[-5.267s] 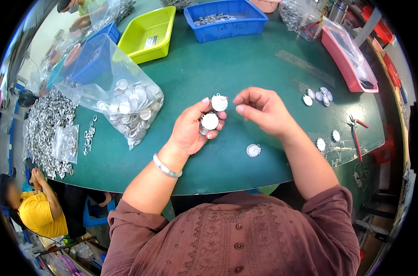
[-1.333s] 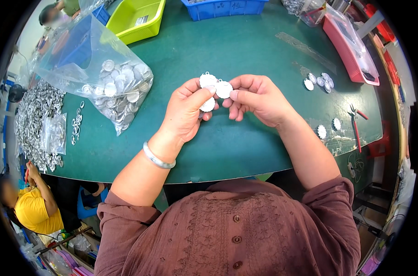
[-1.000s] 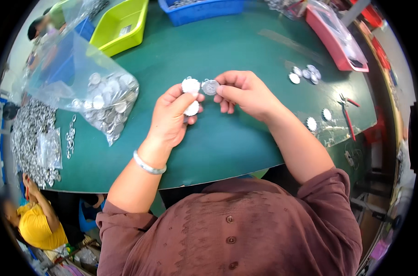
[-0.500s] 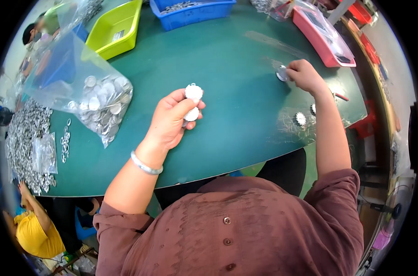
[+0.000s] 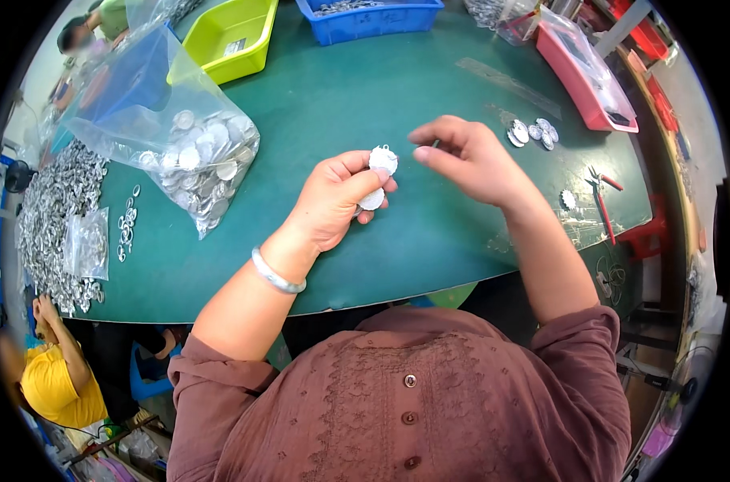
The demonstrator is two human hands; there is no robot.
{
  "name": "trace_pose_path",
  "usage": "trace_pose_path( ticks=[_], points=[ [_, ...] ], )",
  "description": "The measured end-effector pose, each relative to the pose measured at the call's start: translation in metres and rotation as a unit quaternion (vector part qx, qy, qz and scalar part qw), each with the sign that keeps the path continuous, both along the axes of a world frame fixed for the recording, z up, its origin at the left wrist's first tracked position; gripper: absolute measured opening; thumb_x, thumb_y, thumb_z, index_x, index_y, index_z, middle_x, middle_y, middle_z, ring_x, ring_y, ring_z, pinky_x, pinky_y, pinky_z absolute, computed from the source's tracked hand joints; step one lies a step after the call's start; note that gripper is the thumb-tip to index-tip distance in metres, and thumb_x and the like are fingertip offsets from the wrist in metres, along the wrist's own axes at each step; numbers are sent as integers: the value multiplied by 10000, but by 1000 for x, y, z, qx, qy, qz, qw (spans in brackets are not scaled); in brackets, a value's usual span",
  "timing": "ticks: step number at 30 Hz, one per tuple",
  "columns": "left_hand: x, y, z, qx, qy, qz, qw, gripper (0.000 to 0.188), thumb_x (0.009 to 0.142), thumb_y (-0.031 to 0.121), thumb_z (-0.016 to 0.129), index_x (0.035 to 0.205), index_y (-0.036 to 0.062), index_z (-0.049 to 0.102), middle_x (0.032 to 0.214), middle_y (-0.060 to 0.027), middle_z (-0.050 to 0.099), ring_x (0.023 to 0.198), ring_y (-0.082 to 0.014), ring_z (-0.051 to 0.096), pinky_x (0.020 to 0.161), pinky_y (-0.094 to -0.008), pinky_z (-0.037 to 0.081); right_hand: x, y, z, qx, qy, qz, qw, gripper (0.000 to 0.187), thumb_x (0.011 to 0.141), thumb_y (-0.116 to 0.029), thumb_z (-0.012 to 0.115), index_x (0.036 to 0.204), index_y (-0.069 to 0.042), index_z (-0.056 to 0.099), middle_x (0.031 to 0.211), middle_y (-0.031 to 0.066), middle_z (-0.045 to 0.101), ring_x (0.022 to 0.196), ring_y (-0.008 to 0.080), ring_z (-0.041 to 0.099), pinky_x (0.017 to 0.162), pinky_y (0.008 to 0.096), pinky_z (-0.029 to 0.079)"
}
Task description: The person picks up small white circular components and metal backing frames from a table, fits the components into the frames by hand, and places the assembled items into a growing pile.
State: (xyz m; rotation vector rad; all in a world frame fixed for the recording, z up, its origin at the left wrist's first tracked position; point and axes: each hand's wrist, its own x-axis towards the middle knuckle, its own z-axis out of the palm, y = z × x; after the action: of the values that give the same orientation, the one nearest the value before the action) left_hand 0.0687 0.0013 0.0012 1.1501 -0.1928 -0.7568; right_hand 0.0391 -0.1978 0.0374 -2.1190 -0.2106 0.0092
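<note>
My left hand holds a few round silver discs over the green table, one pinched between thumb and fingers with its small loop up, another below it. My right hand hovers just right of them, fingers pinched together close to the top disc; whether it grips anything small I cannot tell. A clear plastic bag full of the same discs lies to the left. A small group of finished discs rests to the right.
A yellow-green bin, a blue bin and a pink tray line the far edge. Red-handled pliers lie at right. Heaps of metal parts cover the left. A person in yellow sits lower left.
My right hand went out to the discs at the right, then came back to the left hand. The left hand kept its discs throughout.
</note>
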Motion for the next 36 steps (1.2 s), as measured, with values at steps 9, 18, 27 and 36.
trace_pose_path(
  ticks=[9,18,27,36],
  points=[
    [-2,0,1,-3,-2,-4,1000,146,817,110,557,936,29,574,742,-32,595,605,-77,558,420,-171,390,6,21,-9,106,82,-7,991,95,769,-61,604,835,3,582,754,-10,551,683,46,483,604,199,398],
    [-2,-1,0,-5,12,19,1000,147,847,157,529,904,31,578,723,-34,593,579,-81,545,406,-171,377,1,24,-11,174,84,-15,981,69,768,-53,600,800,-8,558,733,-28,537,662,29,460,593,185,377],
    [1,-7,-4,-10,26,10,1000,197,863,215,512,878,30,576,710,-31,586,562,-85,535,400,-173,372,0,20,-13,169,71,-22,983,69,769,-57,589,785,-7,545,707,-25,524,635,34,453,567,187,377],
    [4,-1,-7,-27,17,-5,999,237,840,262,534,898,35,572,735,-43,596,578,-106,559,403,-194,387,4,24,-21,167,18,-4,986,59,755,-53,583,776,-32,532,746,11,527,672,87,474,598,219,377]
  ],
)
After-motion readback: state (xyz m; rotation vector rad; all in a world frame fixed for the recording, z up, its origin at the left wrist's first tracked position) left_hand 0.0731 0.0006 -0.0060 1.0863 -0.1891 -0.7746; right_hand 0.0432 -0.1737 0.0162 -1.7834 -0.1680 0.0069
